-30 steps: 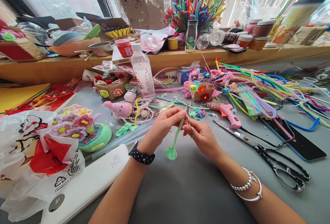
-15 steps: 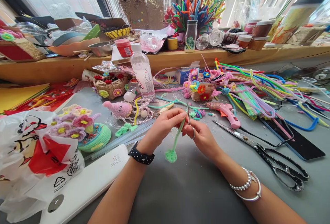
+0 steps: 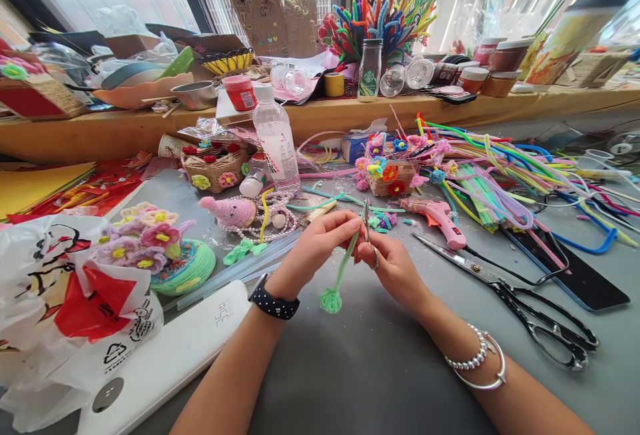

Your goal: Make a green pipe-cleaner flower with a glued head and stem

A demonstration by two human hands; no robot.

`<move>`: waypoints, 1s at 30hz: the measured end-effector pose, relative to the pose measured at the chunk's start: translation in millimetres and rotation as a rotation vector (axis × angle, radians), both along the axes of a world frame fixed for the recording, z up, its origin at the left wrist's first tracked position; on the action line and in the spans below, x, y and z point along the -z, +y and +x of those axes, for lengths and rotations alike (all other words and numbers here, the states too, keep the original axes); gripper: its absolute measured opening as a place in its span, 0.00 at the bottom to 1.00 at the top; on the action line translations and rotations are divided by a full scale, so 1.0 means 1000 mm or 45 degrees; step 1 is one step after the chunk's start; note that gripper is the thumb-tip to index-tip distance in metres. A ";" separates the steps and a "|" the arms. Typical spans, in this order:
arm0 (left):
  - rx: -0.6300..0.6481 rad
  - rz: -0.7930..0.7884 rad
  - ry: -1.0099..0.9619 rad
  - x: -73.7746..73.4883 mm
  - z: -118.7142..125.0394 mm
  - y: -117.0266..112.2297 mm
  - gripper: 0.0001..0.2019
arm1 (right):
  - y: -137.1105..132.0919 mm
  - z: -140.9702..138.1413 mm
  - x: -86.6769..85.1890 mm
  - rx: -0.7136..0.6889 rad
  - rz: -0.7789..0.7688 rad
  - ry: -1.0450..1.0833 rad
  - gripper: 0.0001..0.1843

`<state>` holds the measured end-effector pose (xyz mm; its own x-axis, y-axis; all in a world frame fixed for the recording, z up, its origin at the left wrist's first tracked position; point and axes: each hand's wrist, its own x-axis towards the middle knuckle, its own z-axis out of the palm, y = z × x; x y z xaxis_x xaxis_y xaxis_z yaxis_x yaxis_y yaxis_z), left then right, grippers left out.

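Observation:
My left hand [image 3: 334, 238] pinches the upper end of a green pipe cleaner [image 3: 345, 263], whose lower end hangs down into a looped, flower-like bunch. Beside it, my right hand [image 3: 393, 261] is closed around the handles of small scissors [image 3: 367, 220], their blades pointing up next to the pipe cleaner's top. The two hands nearly touch above the grey table. Whether the blades meet the pipe cleaner is hard to make out. Small green and purple fuzzy scraps [image 3: 384, 221] lie just behind the hands.
Right of my hands lie a pink glue gun [image 3: 440, 218], large black-handled shears [image 3: 525, 301], a phone [image 3: 575, 271] and many pipe cleaners [image 3: 500, 175]. A plastic bottle [image 3: 277, 141] stands behind. At left are a white device [image 3: 175, 355], a plastic bag [image 3: 75, 301] and a flower pot [image 3: 185, 265].
The hanging looped end of the green pipe cleaner has swung very slightly left and up. Both hands and the scissors hold nearly the same position.

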<state>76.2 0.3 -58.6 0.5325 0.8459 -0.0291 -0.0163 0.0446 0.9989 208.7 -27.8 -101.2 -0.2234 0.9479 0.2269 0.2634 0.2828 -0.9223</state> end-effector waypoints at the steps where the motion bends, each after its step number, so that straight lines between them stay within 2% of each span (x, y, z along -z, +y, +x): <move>1: 0.001 -0.004 -0.003 0.000 0.000 0.000 0.10 | 0.000 0.000 0.000 0.018 -0.009 -0.011 0.27; 5: 0.011 -0.025 -0.019 0.000 0.000 0.000 0.10 | 0.001 0.000 0.001 0.047 -0.012 -0.031 0.27; 12: 0.014 0.000 -0.026 -0.001 0.001 -0.001 0.09 | 0.000 0.001 0.005 -0.062 0.023 0.146 0.27; 17: -0.007 -0.007 -0.028 -0.001 0.001 -0.001 0.09 | 0.000 0.002 0.006 -0.041 0.005 0.144 0.25; 26: 0.010 -0.039 -0.068 0.002 0.000 0.000 0.10 | 0.000 0.000 0.000 -0.009 -0.029 -0.019 0.28; 30: -0.035 -0.052 -0.072 0.002 0.000 0.000 0.09 | 0.000 -0.001 0.000 0.018 -0.045 -0.039 0.28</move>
